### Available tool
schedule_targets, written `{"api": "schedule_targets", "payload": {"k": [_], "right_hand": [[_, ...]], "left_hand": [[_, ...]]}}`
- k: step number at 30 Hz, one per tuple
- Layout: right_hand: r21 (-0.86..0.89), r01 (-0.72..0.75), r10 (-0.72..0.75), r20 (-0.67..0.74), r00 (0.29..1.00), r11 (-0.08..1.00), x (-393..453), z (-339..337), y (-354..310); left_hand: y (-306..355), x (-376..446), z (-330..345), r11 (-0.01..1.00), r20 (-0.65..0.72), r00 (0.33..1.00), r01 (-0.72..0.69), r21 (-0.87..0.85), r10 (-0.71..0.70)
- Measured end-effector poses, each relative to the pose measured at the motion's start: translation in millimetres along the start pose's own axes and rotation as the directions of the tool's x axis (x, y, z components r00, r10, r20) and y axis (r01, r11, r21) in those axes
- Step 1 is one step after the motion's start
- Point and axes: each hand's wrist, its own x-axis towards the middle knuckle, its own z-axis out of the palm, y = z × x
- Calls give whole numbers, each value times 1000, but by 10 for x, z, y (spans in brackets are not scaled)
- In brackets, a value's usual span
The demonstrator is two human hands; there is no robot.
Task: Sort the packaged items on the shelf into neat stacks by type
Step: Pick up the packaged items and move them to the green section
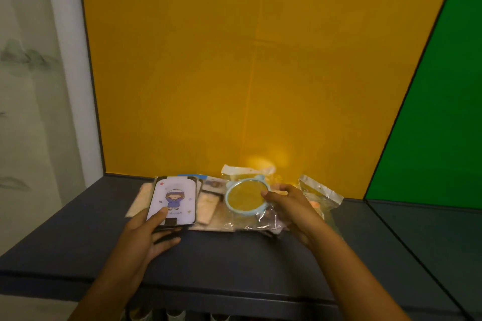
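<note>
Thumb of the left hand [146, 229] is pressed onto a cartoon-print phone case [172, 200], fingers curled beneath it at the pile's left; the right hand [289, 206] pinches a bagged round blue mirror [246, 197] mid-pile on the dark shelf [78, 229]. Slippage is likely: the clear bag [260, 219] is slick, and loose packets [208, 206] underneath could be dragged out of order.

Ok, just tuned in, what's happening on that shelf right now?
A person is sorting packets on the dark grey shelf. The left hand holds a flat packaged card printed with a cartoon figure in purple, thumb on its face, at the left of the pile. The right hand pinches a round light-blue-rimmed item in a clear plastic bag. Between and under them lie more pale flat packets, still loosely overlapped, and a crinkled clear bag sits at the right.
</note>
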Motion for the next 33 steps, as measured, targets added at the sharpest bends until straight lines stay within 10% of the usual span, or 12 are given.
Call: {"api": "schedule_targets", "payload": {"k": [13, 33], "right_hand": [[-4, 268, -261, -242, 935, 963, -1055, -1858, -45], [50, 244, -200, -427, 882, 968, -2102, -4178, 288]], "left_hand": [[-564, -784, 1492, 987, 233, 969, -53, -152, 88], [-1694, -1763, 3452, 996, 405, 911, -88, -2, 81]]}}
